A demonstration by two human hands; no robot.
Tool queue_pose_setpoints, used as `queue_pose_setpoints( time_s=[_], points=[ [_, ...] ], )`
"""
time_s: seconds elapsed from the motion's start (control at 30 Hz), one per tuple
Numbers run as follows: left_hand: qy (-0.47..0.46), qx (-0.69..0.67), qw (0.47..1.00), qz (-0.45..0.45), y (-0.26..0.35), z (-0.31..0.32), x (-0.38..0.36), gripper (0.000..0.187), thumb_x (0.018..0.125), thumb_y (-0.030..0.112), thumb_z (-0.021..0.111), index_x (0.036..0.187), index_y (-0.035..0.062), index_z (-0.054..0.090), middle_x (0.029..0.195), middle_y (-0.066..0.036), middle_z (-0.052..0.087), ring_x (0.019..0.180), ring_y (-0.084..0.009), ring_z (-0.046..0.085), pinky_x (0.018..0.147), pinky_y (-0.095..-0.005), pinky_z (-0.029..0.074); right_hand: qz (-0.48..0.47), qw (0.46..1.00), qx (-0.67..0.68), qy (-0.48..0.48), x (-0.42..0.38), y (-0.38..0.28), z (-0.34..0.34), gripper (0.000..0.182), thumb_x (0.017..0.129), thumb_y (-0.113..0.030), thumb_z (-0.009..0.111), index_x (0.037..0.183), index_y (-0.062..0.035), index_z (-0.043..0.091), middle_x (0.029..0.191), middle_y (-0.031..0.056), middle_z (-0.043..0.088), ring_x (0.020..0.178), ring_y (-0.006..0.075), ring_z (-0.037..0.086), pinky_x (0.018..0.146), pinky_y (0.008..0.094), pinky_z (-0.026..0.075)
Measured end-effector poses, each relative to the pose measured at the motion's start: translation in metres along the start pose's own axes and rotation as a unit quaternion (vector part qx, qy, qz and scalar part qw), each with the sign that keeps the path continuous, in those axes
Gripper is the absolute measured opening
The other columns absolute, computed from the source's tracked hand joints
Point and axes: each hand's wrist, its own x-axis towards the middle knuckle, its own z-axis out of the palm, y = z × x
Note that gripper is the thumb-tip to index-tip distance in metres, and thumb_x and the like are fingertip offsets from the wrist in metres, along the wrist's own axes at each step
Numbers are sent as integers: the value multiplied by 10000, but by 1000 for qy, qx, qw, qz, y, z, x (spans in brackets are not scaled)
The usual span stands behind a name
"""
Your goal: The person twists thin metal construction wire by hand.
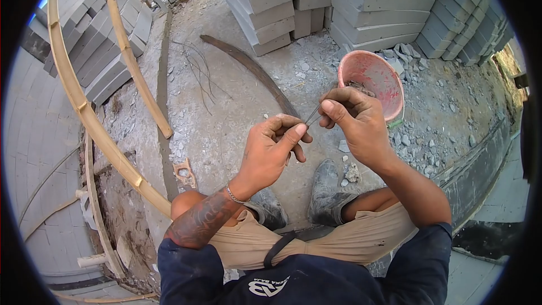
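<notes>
A short piece of thin dark wire (312, 114) spans the small gap between my two hands, above the floor in front of my knees. My left hand (274, 147) pinches one end of it between thumb and forefinger, with the other fingers curled. At the other end, my right hand (357, 121) is closed on the wire with thumb and fingertips. Just behind the right hand stands a worn pink bucket (389, 82) with small brownish pieces inside that I cannot make out. Loose long wires (200, 73) lie on the concrete to the left.
A dark curved wooden strip (248, 65) lies ahead. Bamboo poles (104, 135) cross the left side, near a saw handle (184, 175). Stacked grey blocks (384, 3) stand at the back, with more blocks (101, 39) at far left. Rubble (415, 147) covers the ground at right.
</notes>
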Motion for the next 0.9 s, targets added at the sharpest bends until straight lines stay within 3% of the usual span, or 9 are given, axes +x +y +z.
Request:
queue_pose_setpoints(
  time_s=[0.23,0.37,0.43,0.47,0.53,0.57,0.63,0.8,0.9],
  points=[
    [29,2,1000,6,1,5,-1,221,953,193,575,1007,-21,591,837,-105,659,591,-110,610,463,-193,419,2,999,-30,-20,-4,2,8,193,912,-139,629,974,44,638,791,54,654,720,98,615,672,246,518],
    [48,54,995,62,-9,0,1,216,953,193,576,997,-17,592,804,-72,654,558,-68,523,481,-209,401,8,997,-76,-19,-5,-10,8,197,899,-130,636,992,43,638,822,72,672,717,95,627,658,252,514],
    [70,85,989,95,-10,-2,2,216,953,195,577,995,-17,592,789,-57,652,551,-59,498,485,-217,395,83,944,-292,-129,-2,-31,0,172,866,-124,653,947,28,638,811,78,659,689,142,637,629,292,507],
    [60,106,987,101,-9,-3,3,210,950,187,581,988,-19,594,775,-50,649,560,-59,506,493,-223,402,80,942,-297,-134,-1,-28,-5,172,866,-124,653,947,28,638,811,78,659,689,142,637,629,292,507],
    [59,126,984,111,-6,-7,5,204,947,180,585,980,-22,596,760,-42,647,569,-60,514,502,-229,409,-238,830,-473,-175,1,-19,-14,139,821,-118,648,894,-2,627,797,79,624,718,210,626,631,345,493],
    [49,187,972,132,-3,-10,6,194,942,171,590,968,-22,600,746,-46,646,577,-62,519,515,-234,418,-245,828,-472,-179,4,-24,-19,139,821,-118,648,894,-2,627,797,79,624,718,210,626,631,345,493],
    [51,286,942,166,4,-17,7,155,915,129,615,923,-25,616,747,-67,629,593,-83,539,546,-255,438,-339,728,-572,-164,10,-37,-28,112,799,-114,624,867,-26,607,791,73,596,777,248,612,655,376,491],
    [37,362,889,279,17,-19,17,125,871,99,650,906,-20,632,793,-98,604,634,-191,586,576,-312,455,-312,738,-579,-152,13,-46,-34,131,753,-92,616,873,-44,601,794,68,603,785,228,613,688,373,507],
    [30,400,865,301,28,-20,20,116,854,91,659,914,-7,642,813,-122,600,678,-254,602,611,-344,464,-340,679,-617,-206,12,-54,-25,107,740,-81,607,844,-52,605,760,55,610,782,204,622,690,350,516]
  ],
)
